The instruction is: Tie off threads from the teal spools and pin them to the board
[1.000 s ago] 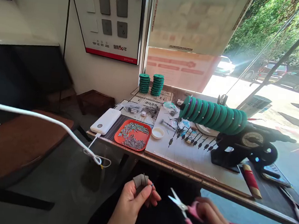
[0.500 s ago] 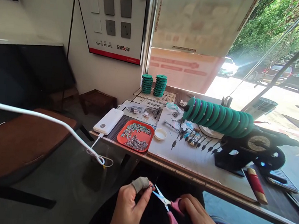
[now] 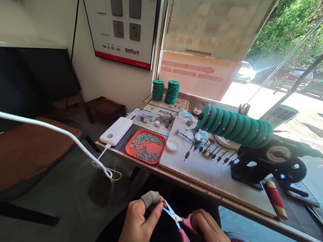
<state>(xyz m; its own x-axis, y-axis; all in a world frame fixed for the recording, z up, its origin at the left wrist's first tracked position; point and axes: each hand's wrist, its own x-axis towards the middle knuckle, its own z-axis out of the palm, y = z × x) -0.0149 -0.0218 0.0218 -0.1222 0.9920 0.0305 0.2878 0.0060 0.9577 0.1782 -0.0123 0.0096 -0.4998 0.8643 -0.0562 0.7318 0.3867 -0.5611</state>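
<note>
Scissors (image 3: 178, 219) in right hand (image 3: 213, 235)

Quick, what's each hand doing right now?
Left hand: closed, pinching a small item too tiny to identify.
Right hand: closed on pink-handled scissors, blades apart.

Tray (image 3: 160, 150): on the table (image 3: 121, 143), between power bank (image 3: 116, 131) and board (image 3: 185, 169).
Dish (image 3: 173, 144): on the board's left side.
Machine (image 3: 277, 159): board's right end.
Disc stacks (image 3: 172, 93): over at the table's back.
Scissors (image 3: 178, 219): in the right hand (image 3: 210, 232), before the table.
</note>
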